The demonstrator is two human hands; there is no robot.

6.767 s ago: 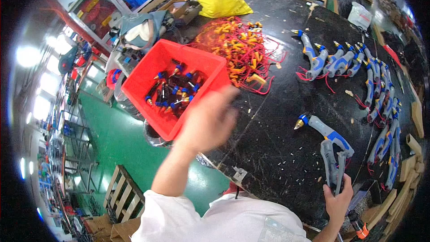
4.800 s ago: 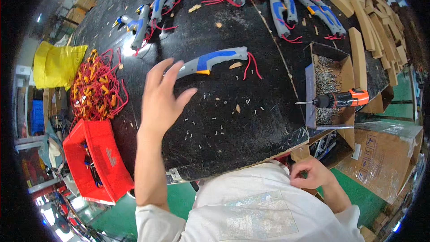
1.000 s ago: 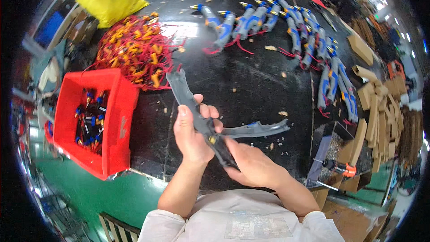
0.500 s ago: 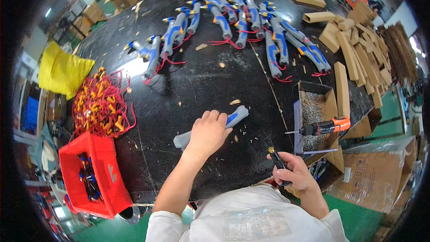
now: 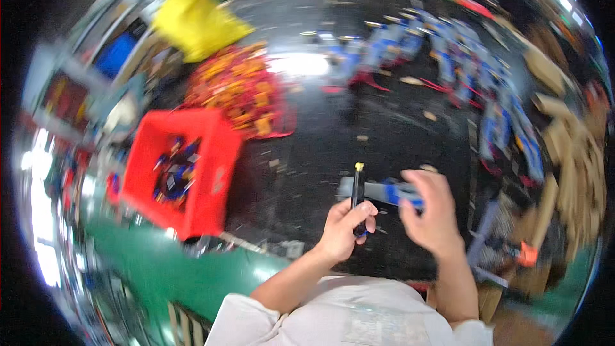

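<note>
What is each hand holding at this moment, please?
Left hand: closed on a slim black tool with a yellow tip, held upright.
Right hand: fingers curled over a grey and blue tool body on the black table.

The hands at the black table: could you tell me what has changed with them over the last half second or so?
The left hand, which lay flat on the grey-and-blue tool body, now grips a slim black tool with a yellowish tip, held upright. The right hand has come up from the table edge and now rests on the tool body. The red crate and the heap of red and yellow wires lie as before.
</note>
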